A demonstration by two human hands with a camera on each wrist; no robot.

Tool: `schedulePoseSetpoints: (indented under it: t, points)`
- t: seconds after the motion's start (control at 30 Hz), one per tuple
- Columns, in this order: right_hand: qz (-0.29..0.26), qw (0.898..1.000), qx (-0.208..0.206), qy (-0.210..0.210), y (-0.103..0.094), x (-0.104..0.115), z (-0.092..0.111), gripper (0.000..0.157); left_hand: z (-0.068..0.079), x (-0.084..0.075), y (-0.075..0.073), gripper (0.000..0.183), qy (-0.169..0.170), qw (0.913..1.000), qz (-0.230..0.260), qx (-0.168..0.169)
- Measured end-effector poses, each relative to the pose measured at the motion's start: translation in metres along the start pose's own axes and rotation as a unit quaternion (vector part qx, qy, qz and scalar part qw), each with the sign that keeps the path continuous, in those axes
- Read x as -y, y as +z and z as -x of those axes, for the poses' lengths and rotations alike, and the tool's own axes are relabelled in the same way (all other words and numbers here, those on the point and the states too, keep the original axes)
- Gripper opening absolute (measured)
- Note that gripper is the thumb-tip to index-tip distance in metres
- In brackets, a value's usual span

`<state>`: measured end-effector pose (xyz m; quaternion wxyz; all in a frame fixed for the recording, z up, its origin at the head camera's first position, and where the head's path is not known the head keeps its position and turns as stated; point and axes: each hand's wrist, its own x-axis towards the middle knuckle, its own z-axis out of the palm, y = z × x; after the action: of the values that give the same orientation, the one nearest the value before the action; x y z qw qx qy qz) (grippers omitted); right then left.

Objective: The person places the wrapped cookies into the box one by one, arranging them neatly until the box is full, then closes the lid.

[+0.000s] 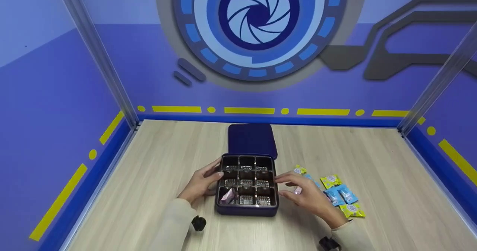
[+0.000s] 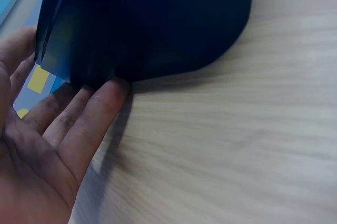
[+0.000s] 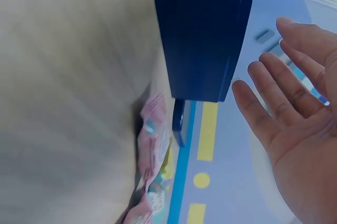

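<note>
A dark blue box (image 1: 246,210) with a dark plastic tray of several compartments (image 1: 246,184) stands mid-table. A pink wrapped candy (image 1: 228,196) sits tilted in its front left compartment. My left hand (image 1: 203,182) holds the box's left side, thumb at the rim; in the left wrist view, the fingers of that hand (image 2: 58,145) touch the box's lower edge (image 2: 158,23). Beside the right wall, my right hand (image 1: 303,193) has its fingers extended and holds nothing. In the right wrist view, this hand (image 3: 295,108) is near the box (image 3: 202,34), palm showing.
Behind the box lies a dark blue lid (image 1: 251,139). To the right are several wrapped candies: yellow ones (image 1: 352,210), blue ones (image 1: 347,193) and a pink one (image 1: 298,190), partly hidden by my right hand. Blue walls (image 1: 261,94) enclose the wooden table (image 1: 167,146) at the back and sides.
</note>
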<state>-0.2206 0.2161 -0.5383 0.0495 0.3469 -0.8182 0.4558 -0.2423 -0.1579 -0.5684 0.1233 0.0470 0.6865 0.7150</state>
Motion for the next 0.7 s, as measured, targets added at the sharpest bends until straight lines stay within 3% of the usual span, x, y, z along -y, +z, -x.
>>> schedulePoseSetpoints:
  t: [0.23, 0.7]
  points:
    - [0.011, 1.0, -0.014, 0.015, -0.005, -0.01, 0.01, 0.026, 0.001, -0.002, 0.001, 0.065, -0.006, 1.0, -0.005, -0.003]
    - [0.078, 0.995, -0.021, -0.061, -0.013, -0.029, 0.026, 0.027, 0.002, -0.004, 0.002, 0.065, -0.014, 0.9999, -0.003, -0.009]
